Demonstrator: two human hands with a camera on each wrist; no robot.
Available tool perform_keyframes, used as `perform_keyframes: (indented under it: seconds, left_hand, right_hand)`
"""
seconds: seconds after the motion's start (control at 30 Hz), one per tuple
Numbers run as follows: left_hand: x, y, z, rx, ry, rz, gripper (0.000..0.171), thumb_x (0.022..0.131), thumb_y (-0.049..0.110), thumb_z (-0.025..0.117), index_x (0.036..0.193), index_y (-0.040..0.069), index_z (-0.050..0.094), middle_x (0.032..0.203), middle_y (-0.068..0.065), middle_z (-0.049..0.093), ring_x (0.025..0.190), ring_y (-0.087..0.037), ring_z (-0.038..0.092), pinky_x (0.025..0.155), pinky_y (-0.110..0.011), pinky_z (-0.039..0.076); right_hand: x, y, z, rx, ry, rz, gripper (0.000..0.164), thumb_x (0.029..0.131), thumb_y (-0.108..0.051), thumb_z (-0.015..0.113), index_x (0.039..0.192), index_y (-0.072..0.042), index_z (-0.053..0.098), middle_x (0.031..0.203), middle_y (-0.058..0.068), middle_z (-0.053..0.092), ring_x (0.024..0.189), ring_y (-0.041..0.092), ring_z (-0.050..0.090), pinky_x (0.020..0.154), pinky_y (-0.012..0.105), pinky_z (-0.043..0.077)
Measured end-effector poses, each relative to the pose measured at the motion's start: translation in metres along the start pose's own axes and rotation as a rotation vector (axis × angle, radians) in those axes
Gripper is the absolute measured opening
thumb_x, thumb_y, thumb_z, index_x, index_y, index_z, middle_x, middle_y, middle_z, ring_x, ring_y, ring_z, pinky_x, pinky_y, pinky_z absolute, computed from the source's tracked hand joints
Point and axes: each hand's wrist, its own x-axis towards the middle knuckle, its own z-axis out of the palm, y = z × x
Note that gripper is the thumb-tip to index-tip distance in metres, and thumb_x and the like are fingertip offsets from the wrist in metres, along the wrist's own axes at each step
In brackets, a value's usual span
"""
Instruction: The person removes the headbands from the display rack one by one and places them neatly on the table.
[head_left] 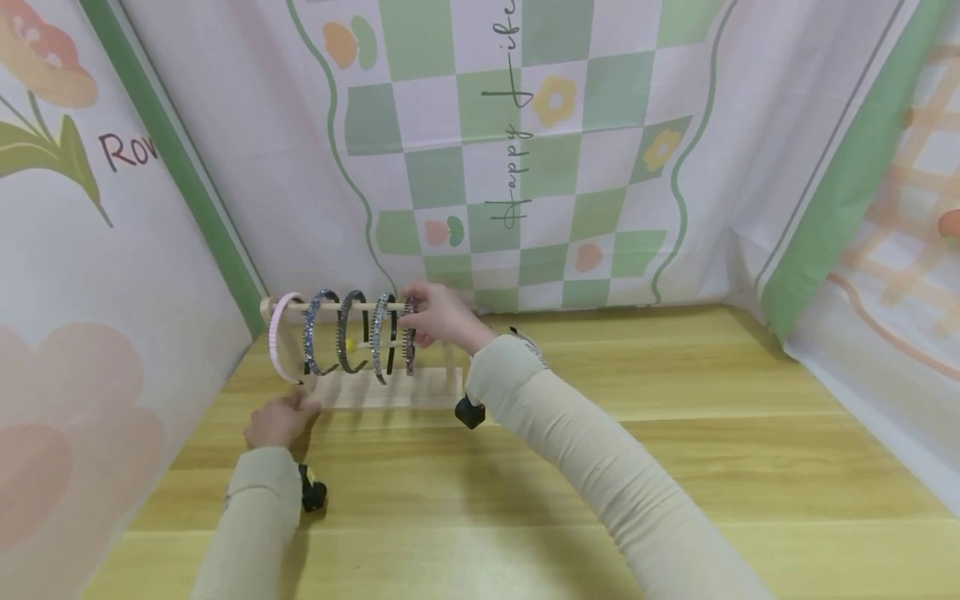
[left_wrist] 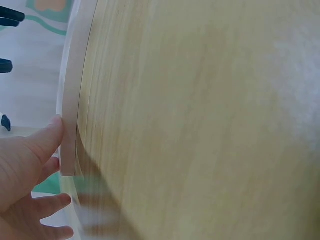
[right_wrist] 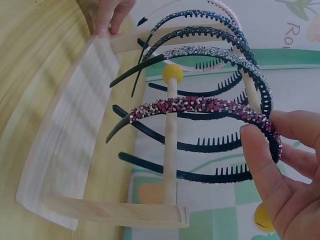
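My right hand (head_left: 446, 318) pinches a headband with red, pink and silver stones (right_wrist: 200, 104) between thumb and fingers, at the right end of the row on a wooden headband stand (head_left: 397, 392). Its toothed black band loops round the upper rod. Further left on that rod hang a silver-stoned headband (head_left: 378, 337), a dark grey one (head_left: 343, 333), a blue glittery one (head_left: 309, 333) and a pale pink one (head_left: 275, 337). My left hand (head_left: 277, 423) grips the left end of the stand's base, its thumb (left_wrist: 50, 135) against the edge.
A yellow ball (right_wrist: 173, 73) caps a lower rod of the stand. Behind my right sleeve, a thin dark and whitish item (head_left: 531, 343) lies partly hidden on the wooden table (head_left: 675, 467). Printed curtains (head_left: 600, 167) hang behind and at both sides.
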Motion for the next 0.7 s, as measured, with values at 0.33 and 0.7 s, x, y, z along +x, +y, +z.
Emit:
perform_keyframes:
  seconds: [0.33, 0.7]
  left_hand:
    - [-0.0031, 0.0020, -0.0027, -0.012, -0.004, 0.003, 0.074, 0.087, 0.061, 0.043, 0.141, 0.011, 0.034, 0.134, -0.030, 0.037, 0.106, -0.054, 0.040, 0.083, -0.059, 0.034]
    - [-0.0048, 0.0034, -0.0033, -0.015, -0.004, 0.016, 0.074, 0.088, 0.061, 0.042, 0.142, 0.011, 0.033, 0.134, -0.030, 0.037, 0.107, -0.054, 0.039, 0.083, -0.060, 0.033]
  right_hand:
    - [-0.0009, 0.0007, -0.0008, -0.015, 0.025, 0.008, 0.050, 0.086, -0.010, 0.065, 0.132, -0.011, 0.048, 0.098, 0.007, 0.061, 0.068, 0.027, 0.062, 0.062, 0.034, 0.054]
    - [-0.0043, -0.0022, -0.0047, -0.026, 0.045, -0.009, 0.047, 0.086, -0.010, 0.064, 0.131, -0.013, 0.049, 0.120, 0.010, 0.056, 0.068, 0.027, 0.062, 0.056, 0.029, 0.054]
